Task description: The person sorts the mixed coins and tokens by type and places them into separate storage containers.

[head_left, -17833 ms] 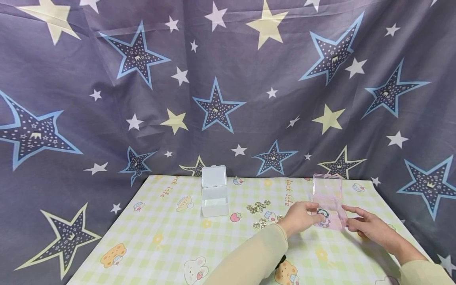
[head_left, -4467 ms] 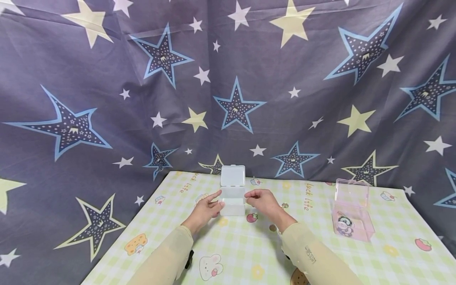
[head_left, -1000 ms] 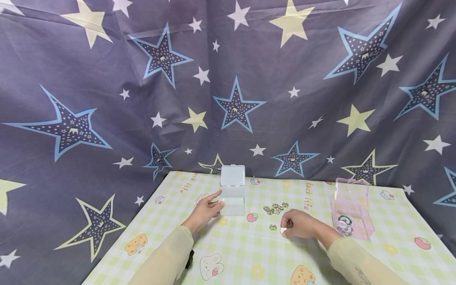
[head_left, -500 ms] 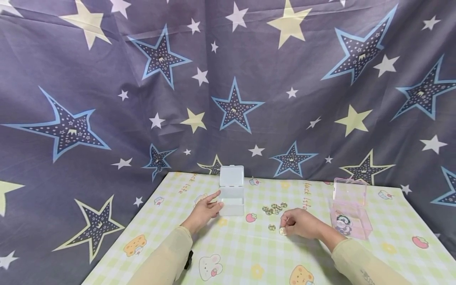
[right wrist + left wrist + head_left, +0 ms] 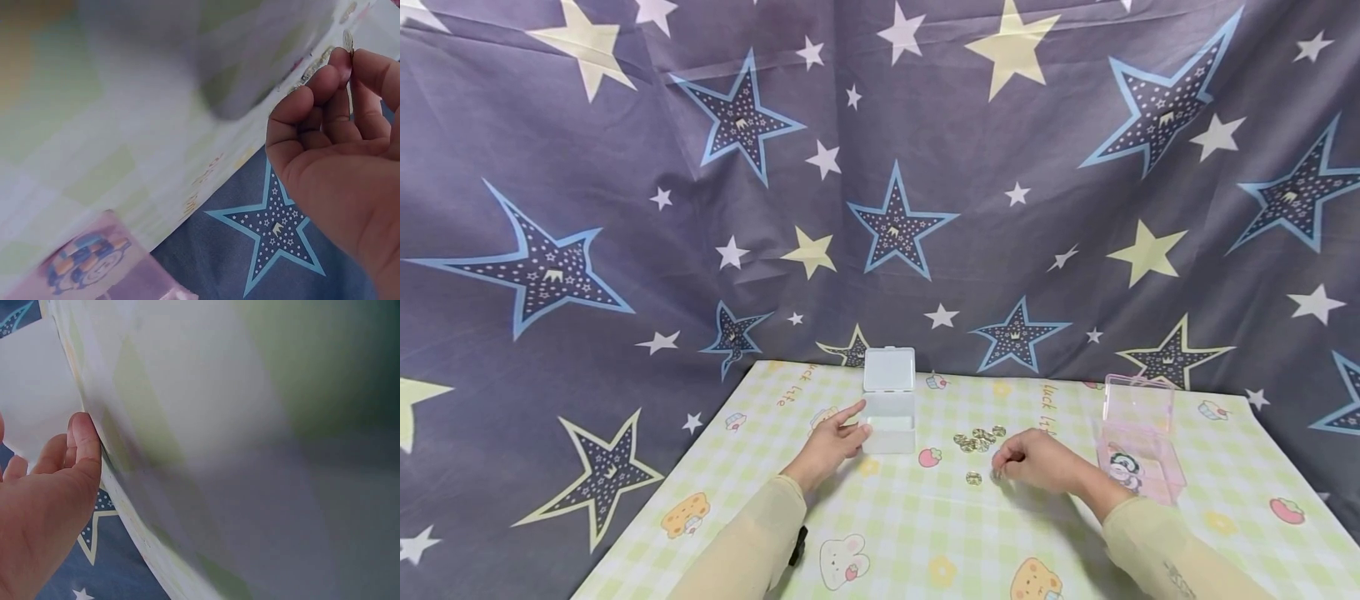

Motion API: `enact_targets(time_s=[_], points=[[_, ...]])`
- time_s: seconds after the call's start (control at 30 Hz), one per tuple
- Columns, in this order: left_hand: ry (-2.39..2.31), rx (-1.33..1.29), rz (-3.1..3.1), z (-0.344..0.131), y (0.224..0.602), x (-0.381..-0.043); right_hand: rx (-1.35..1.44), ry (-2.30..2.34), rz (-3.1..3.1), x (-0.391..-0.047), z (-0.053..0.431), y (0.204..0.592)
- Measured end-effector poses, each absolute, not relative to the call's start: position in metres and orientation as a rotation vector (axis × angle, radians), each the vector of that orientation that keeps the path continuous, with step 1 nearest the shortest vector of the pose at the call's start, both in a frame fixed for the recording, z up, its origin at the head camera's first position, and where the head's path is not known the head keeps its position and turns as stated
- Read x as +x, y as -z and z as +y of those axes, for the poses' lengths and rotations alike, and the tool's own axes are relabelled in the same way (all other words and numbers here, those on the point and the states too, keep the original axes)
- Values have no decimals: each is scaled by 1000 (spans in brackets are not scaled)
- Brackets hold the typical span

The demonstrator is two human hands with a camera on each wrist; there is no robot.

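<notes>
In the head view, a small white box (image 5: 890,435) stands with its lid raised toward the back. My left hand (image 5: 829,450) rests against its left side, thumb near the front corner; the left wrist view shows those fingers (image 5: 84,434) against the box wall. My right hand (image 5: 1037,462) pinches a coin (image 5: 348,42) between thumb and fingertips, holding it on edge just above the cloth. Left of that hand lies a single shiny coin (image 5: 973,478). Several more coins (image 5: 976,440) lie in a loose cluster farther back, between the box and my right hand.
A clear pink box (image 5: 1161,475) with its lid up stands at the right, a round cartoon picture on its front. A green checked cloth (image 5: 760,508) covers the table. Behind the table hangs a dark curtain (image 5: 925,208) with stars.
Both hands were at the pink box, then at the white box. Since then my right hand has gone to the coins and now lifts one slightly. The left hand stays at the white box.
</notes>
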State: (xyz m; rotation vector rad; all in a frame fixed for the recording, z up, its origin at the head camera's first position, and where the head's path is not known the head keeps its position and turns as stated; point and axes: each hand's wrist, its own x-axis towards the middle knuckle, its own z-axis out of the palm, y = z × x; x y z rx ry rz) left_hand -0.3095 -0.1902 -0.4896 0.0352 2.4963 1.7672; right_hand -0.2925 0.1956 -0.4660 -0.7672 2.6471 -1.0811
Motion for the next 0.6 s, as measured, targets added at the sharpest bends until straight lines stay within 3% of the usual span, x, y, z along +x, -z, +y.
enact_targets(time_s=[0.6], points=[[-1769,35,2489,-190,489,-308,-335,1520,2486,-314,177,457]])
